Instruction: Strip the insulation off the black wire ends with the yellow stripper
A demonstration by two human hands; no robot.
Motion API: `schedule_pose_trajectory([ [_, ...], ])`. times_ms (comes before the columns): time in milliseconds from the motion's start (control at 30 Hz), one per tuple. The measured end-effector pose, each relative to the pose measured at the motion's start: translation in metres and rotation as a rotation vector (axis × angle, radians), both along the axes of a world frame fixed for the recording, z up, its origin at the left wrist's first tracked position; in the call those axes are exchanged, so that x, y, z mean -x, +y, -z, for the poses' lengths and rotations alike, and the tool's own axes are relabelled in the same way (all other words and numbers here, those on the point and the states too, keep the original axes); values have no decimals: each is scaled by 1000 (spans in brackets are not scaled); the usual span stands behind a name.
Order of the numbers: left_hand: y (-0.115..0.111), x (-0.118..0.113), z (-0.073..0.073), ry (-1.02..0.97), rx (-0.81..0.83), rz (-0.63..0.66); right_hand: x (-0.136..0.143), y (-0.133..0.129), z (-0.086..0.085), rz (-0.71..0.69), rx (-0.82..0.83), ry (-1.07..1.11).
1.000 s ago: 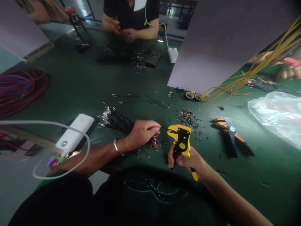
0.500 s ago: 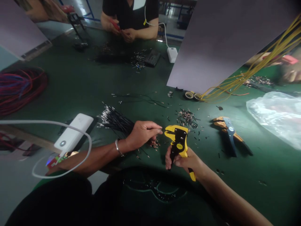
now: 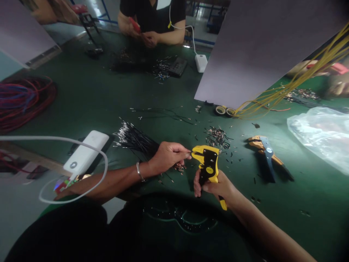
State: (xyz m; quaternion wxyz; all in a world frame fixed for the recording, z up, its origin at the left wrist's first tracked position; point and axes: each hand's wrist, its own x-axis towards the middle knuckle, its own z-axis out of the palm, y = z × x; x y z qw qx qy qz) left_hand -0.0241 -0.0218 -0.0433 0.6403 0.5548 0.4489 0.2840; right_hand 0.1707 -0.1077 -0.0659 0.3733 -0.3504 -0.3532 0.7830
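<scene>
Fingers [image 3: 178, 147] of your left hand [image 3: 169, 157] pinch together right at the tool's mouth, so a nip looks like the chief risk.
Between those fingertips and the jaws sits what seems to be a thin dark wire [image 3: 190, 151], mostly hidden; held at a slant, it could seat crookedly. Your right hand [image 3: 222, 185] wraps its fingers around the handles of the yellow-and-black pistol-shaped wire stripper [image 3: 209, 160]; how wide the jaws stand you cannot tell, but a hard squeeze with your pinch too far forward could catch skin. Behind your left hand, the long bundle of silver-tipped black wires [image 3: 140, 140] could scatter if your forearm drags it. Beyond the tool, a careless sweep could spread the loose heap of copper-ended black offcuts [image 3: 217, 136].
</scene>
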Motion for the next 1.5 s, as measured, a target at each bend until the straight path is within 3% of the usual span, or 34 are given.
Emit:
schedule_pose_trajectory([
  [1167, 4, -1, 0, 33, -3, 27, 1, -4, 0, 73, 69, -254],
  [1500, 6, 1, 2, 23, -35, 33, -2, -3, -1, 42, 8, -166],
])
